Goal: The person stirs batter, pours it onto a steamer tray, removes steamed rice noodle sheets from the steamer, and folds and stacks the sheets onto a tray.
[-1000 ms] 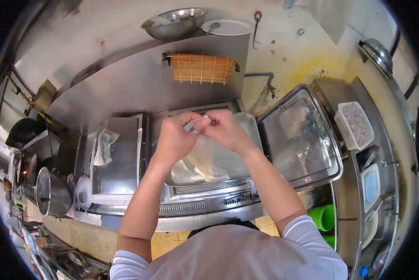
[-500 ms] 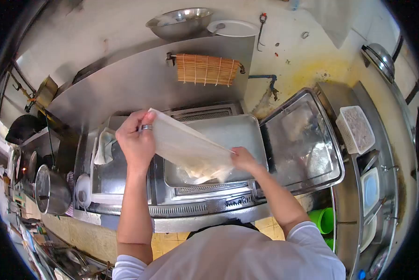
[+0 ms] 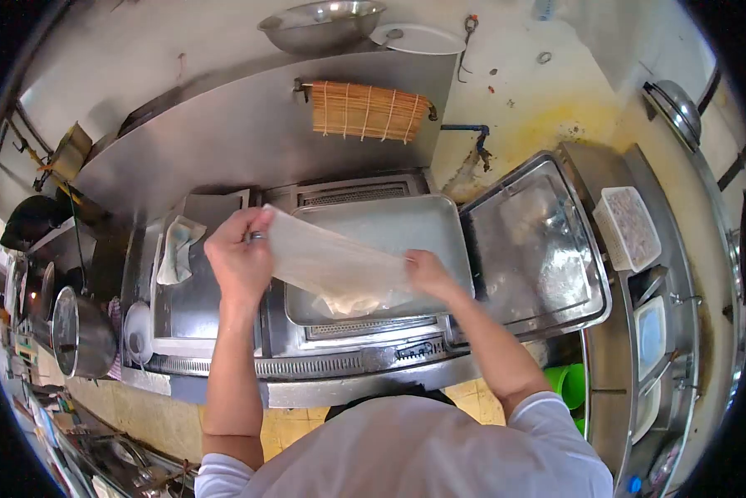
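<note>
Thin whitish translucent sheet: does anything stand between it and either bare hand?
Nothing visible does: the left hand and right hand both grip the sheet directly, over the shallow silver rectangular metal tray.

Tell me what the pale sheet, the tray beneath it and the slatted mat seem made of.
Pale sheet: perhaps plastic film or thin cloth, matte and sagging softly. Tray: probably metal; grey sheen, bright rim. Slatted mat: likely bamboo or wood, dull; tan strips bound with pale cords.
</note>
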Demonstrator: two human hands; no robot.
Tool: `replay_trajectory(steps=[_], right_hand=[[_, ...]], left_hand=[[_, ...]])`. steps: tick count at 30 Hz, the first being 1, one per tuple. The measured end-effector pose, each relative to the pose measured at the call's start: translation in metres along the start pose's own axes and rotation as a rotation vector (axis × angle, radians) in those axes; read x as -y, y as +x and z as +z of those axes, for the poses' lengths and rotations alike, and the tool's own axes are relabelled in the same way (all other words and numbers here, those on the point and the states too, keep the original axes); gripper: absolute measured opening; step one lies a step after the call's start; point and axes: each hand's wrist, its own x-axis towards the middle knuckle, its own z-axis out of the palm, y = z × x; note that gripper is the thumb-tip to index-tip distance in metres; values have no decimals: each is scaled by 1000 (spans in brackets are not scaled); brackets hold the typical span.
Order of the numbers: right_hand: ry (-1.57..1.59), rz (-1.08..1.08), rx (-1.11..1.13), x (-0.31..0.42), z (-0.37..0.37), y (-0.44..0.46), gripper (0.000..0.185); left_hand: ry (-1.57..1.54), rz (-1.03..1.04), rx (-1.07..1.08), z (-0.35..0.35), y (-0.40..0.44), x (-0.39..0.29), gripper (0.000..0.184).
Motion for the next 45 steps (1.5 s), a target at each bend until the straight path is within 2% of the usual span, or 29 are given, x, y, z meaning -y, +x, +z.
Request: replay_trajectory(steps=[2, 3, 5, 7, 9, 12, 14, 16, 17, 18, 19, 20, 21, 22, 25, 26, 28, 30, 32, 35, 36, 37, 38, 39, 41, 42, 43, 44, 45], right_hand=[[-189, 105, 26, -40, -11, -3, 30], [-125, 7, -13, -32, -12, -3, 30], [6, -183, -89, 14, -19, -11, 30], [266, -497, -193, 94, -15, -15, 28], [451, -356, 0, 149, -7, -22, 25], [178, -201, 24, 71, 49, 2, 20], [-144, -112, -128, -15, 47, 8, 16], [-281, 58, -207, -77, 36, -9, 18], [-419, -54, -279, -75, 38, -22, 20], [-560, -167, -353, -69, 35, -36, 21], [-701, -278, -425, -62, 31, -47, 22], [-719, -290, -369, -55, 31, -48, 23], [-737, -304, -312, -46, 34, -47, 24], [-752, -318, -256, -42, 37, -47, 25], [-804, 146, 236, -44, 27, -26, 26], [-745, 169, 220, -45, 24, -21, 26], [-624, 213, 189, -9, 11, -19, 26], [-277, -143, -195, 20, 23, -15, 22], [383, -361, -235, 81, 30, -16, 24], [203, -109, 163, 104, 22, -33, 27], [80, -133, 10, 69, 35, -32, 28], [-44, -157, -139, 15, 48, -27, 30], [-65, -76, -108, -35, 38, -24, 32], [-84, 4, -75, -69, 25, -23, 34], [-245, 67, 26, -60, -1, -35, 33], [-326, 101, 73, -48, -13, -42, 33], [-218, -77, -48, -32, -11, -44, 31], [-110, -256, -167, -8, -1, -44, 29], [110, -347, -201, 35, 2, -49, 25]], left_hand=[[66, -96, -1, -3, -8, 22, 27], [16, -65, 33, 6, -14, 37, 29], [40, 63, 139, 27, -32, 36, 33], [-32, 87, 248, 51, -46, 17, 40], [-58, 161, 251, 52, -45, -5, 40], [-56, 159, 154, 21, -25, 3, 31], [-16, -20, -28, 0, -11, 38, 23], [177, -6, -46, -8, -29, 87, 12], [196, -9, -20, 0, -48, 124, 9], [264, -152, 134, 15, -78, 176, 12], [257, -266, 248, 23, -96, 151, 10], [339, -174, 389, 37, -118, 162, 12], [522, -8, 668, 55, -138, 183, 23], [504, 11, 691, 67, -160, 197, 26], [463, -56, 766, 92, -173, 208, 29], [451, -100, 796, 98, -174, 210, 28], [186, -235, 644, 93, -146, 153, 20], [38, -350, 531, 98, -123, 108, 15], [-105, -226, 439, 104, -110, 74, 10], [-200, 52, 239, 85, -87, 57, 11], [-214, 159, 162, 72, -77, 58, 13], [-188, 31, 109, 52, -67, 59, 19], [-158, -99, 53, 35, -59, 65, 25], [-134, -114, 46, 28, -58, 76, 27], [-83, -149, 41, 25, -70, 101, 31], [-104, -121, 132, 32, -78, 104, 31], [-127, -94, 223, 45, -88, 102, 31], [-219, -228, 297, 63, -102, 94, 22], [-240, -177, 371, 76, -105, 77, 12]])
